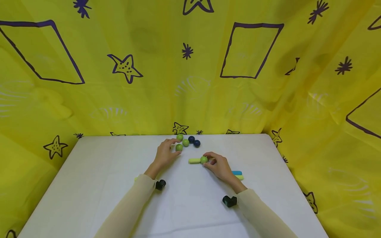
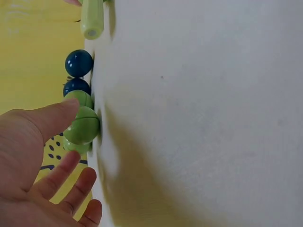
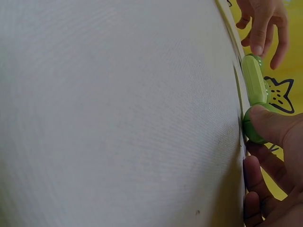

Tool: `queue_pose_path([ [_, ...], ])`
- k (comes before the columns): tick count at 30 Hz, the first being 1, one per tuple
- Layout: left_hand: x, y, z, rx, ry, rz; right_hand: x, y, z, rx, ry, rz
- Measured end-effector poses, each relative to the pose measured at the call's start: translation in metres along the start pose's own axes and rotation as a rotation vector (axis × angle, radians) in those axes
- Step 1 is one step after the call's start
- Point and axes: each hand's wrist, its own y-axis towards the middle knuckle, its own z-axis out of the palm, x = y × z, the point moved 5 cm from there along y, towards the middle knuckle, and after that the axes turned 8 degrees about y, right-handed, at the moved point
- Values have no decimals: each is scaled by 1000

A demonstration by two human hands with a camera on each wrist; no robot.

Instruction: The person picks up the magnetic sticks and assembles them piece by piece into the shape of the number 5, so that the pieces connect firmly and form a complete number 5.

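My right hand [image 1: 219, 167] grips a green ball [image 1: 203, 160] between thumb and fingers. This ball sits at the right end of a light green stick [image 1: 194, 161], which points left above the white table. My left hand [image 1: 165, 154] is at the back of the table, its thumb and fingers spread around a near green ball [image 1: 179, 147]. In the left wrist view the thumb overlaps the green balls [image 2: 84, 130], while the other fingers stand apart from them. Two more green balls [image 1: 186, 142] lie beside it, next to two dark blue balls [image 1: 196, 143].
A blue stick [image 1: 236, 173] and a yellow-green stick [image 1: 239, 177] lie partly behind the right forearm. A bit of yellow [image 1: 136, 179] shows beside the left sleeve. A yellow patterned curtain [image 1: 154, 99] hangs behind the white table [image 1: 98, 172] and along its sides.
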Motion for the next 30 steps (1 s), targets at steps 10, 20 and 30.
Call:
queue_pose_path([
  [10, 11, 6, 5, 21, -44, -18, 1, 1, 3, -1, -6, 16],
  [20, 9, 9, 7, -9, -50, 18, 2, 1, 1, 2, 8, 3],
  [30, 9, 12, 9, 16, -47, 7, 2, 1, 0, 0, -7, 21],
])
